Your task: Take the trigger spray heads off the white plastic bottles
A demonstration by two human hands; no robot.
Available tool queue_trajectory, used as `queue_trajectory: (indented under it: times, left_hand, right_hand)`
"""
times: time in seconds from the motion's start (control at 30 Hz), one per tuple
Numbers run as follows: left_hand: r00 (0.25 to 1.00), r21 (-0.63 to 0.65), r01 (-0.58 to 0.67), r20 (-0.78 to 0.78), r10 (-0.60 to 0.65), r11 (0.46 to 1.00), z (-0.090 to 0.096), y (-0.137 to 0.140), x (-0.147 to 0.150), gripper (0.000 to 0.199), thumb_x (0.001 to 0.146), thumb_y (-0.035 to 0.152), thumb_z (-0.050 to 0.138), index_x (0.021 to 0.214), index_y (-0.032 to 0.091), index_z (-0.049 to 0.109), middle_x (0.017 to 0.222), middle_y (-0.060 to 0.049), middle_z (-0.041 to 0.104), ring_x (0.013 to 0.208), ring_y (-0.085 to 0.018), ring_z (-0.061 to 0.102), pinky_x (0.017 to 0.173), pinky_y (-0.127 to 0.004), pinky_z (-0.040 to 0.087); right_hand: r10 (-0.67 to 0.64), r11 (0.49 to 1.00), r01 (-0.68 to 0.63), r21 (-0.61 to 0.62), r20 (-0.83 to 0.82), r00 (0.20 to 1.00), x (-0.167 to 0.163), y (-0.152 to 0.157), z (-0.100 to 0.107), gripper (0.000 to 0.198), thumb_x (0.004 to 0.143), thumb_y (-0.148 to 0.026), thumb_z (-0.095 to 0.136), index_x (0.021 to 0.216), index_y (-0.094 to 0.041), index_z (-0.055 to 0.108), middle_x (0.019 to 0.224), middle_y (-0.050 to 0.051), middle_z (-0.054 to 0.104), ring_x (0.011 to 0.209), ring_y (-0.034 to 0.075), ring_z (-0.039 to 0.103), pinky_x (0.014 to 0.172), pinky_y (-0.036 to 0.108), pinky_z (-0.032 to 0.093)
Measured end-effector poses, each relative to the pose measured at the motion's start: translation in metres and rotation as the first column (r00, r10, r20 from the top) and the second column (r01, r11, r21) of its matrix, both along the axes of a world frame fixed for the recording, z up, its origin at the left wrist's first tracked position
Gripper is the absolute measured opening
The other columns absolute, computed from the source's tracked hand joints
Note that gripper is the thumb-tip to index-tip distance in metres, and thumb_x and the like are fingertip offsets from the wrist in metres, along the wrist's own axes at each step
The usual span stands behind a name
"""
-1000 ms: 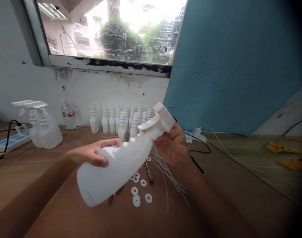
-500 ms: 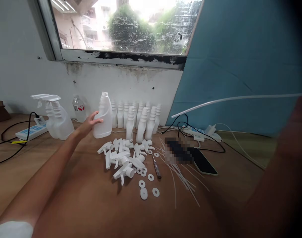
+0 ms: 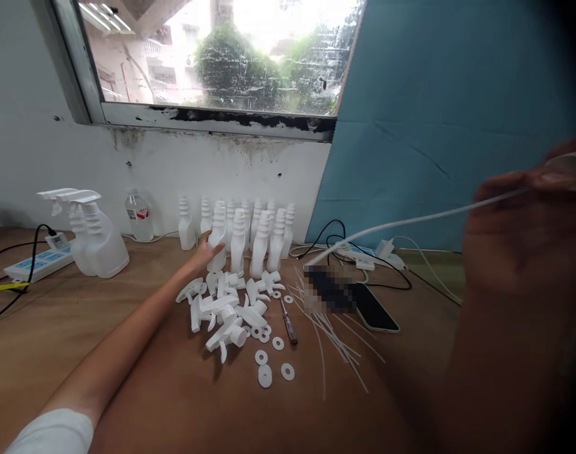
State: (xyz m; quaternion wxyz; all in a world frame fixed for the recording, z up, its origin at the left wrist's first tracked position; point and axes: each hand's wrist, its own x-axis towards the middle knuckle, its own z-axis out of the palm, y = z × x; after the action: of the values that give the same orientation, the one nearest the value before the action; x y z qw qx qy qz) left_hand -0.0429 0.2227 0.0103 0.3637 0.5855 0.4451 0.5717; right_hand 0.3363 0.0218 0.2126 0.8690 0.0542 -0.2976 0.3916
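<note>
A translucent white spray bottle [image 3: 217,243] without a head stands at the front left of a group of similar bottles [image 3: 260,243]. My left hand [image 3: 208,251] is closed around its lower body. Close to the camera at the right, my blurred right hand [image 3: 510,221] is closed on a long dip tube [image 3: 401,222] that slants down to the left. A white part [image 3: 571,170] shows at that hand, cut off by the frame's edge. Between the arms lie several white trigger spray heads [image 3: 226,315] in a pile, beside flat white washers [image 3: 278,343].
A screwdriver [image 3: 288,321], loose thin tubes [image 3: 338,337] and a phone [image 3: 375,307] lie right of the pile. Bottles with spray heads [image 3: 101,243] stand left by a power strip [image 3: 37,261]. A labelled clear bottle [image 3: 139,217] and cables [image 3: 333,243] are near the wall.
My left hand has moved right with the bottle, which is now turned and beside the front bottles. My right hand has come further into view with the tube, whose tip is lower. The view has shifted.
</note>
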Motion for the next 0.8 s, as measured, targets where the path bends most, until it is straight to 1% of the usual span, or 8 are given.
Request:
queue_trajectory:
  times: [0.07,0.13,0.23,0.33,0.43,0.53,0.7,0.8]
  left_hand:
    - [1.000,0.005,-0.017,0.002,0.017,1.000,-0.005,0.002,0.001,0.070,0.075,0.037,0.069,0.132,0.020,0.032,0.130,-0.016,0.049,0.119,-0.027,0.051,0.099,-0.042,0.042]
    - [1.000,0.012,-0.030,0.002,0.029,0.999,-0.007,0.002,0.003,0.071,0.075,0.036,0.070,0.132,0.021,0.031,0.129,-0.015,0.049,0.119,-0.026,0.051,0.099,-0.042,0.042]
    - [1.000,0.026,-0.027,-0.005,0.027,0.999,-0.009,0.001,0.006,0.073,0.073,0.034,0.072,0.131,0.023,0.031,0.129,-0.014,0.049,0.119,-0.025,0.051,0.100,-0.041,0.041]
    - [1.000,0.041,-0.001,-0.016,0.001,0.999,-0.010,-0.001,0.008,0.073,0.071,0.034,0.074,0.129,0.023,0.031,0.133,-0.015,0.044,0.118,-0.025,0.052,0.099,-0.040,0.043]
    - [0.999,0.056,0.032,-0.028,-0.030,0.998,-0.013,-0.001,0.008,0.071,0.071,0.037,0.073,0.127,0.023,0.031,0.135,-0.015,0.042,0.116,-0.025,0.054,0.097,-0.039,0.044]
    - [0.998,0.065,0.044,-0.038,-0.041,0.997,-0.017,0.000,0.007,0.071,0.071,0.038,0.073,0.126,0.023,0.031,0.136,-0.016,0.041,0.117,-0.024,0.053,0.097,-0.038,0.044]
    - [0.999,0.064,0.010,-0.049,-0.007,0.998,-0.021,-0.003,0.010,0.076,0.068,0.037,0.076,0.126,0.022,0.030,0.136,-0.017,0.039,0.119,-0.024,0.050,0.099,-0.039,0.042]
    - [0.999,0.073,-0.013,-0.048,0.016,0.997,-0.019,-0.008,0.013,0.076,0.065,0.036,0.079,0.124,0.022,0.033,0.135,-0.016,0.041,0.117,-0.024,0.052,0.096,-0.037,0.045]
  right_hand:
    - [-0.016,0.998,0.011,0.066,0.063,0.998,-0.010,-0.006,0.000,0.072,0.094,-0.018,0.009,0.045,-0.012,0.062,0.094,0.007,0.072,0.069,0.017,0.072,0.060,0.032,0.048]
    - [-0.042,0.997,0.030,0.070,0.165,0.985,-0.021,-0.013,-0.002,0.070,0.091,-0.016,0.010,0.052,-0.011,0.068,0.096,0.008,0.071,0.066,0.018,0.072,0.058,0.032,0.046]
    - [-0.128,0.991,0.128,0.026,0.364,0.922,-0.030,-0.020,-0.006,0.070,0.094,-0.016,0.007,0.077,-0.016,0.075,0.099,0.001,0.071,0.062,0.007,0.069,0.067,0.025,0.049]
    - [-0.181,0.979,0.203,0.006,0.485,0.856,-0.032,-0.019,-0.009,0.074,0.099,-0.017,0.003,0.079,-0.023,0.074,0.105,-0.006,0.068,0.068,-0.001,0.064,0.077,0.015,0.048]
    - [-0.199,0.974,0.226,0.009,0.508,0.838,-0.030,-0.017,-0.011,0.071,0.101,-0.018,0.008,0.072,-0.024,0.073,0.104,-0.007,0.067,0.070,-0.001,0.062,0.076,0.015,0.048]
    - [-0.187,0.969,0.242,-0.045,0.504,0.843,-0.031,-0.015,-0.009,0.067,0.100,-0.020,0.015,0.068,-0.024,0.073,0.106,-0.008,0.065,0.067,0.001,0.062,0.074,0.018,0.046]
    - [-0.208,0.966,0.257,-0.030,0.497,0.842,-0.038,-0.013,-0.004,0.072,0.103,-0.025,0.007,0.082,-0.024,0.076,0.109,-0.003,0.061,0.059,-0.002,0.052,0.067,0.016,0.043]
    - [-0.166,0.970,0.236,-0.064,0.536,0.828,-0.039,-0.007,-0.006,0.052,0.103,-0.033,0.025,0.085,-0.022,0.074,0.101,0.003,0.061,0.060,0.003,0.049,0.062,0.022,0.041]
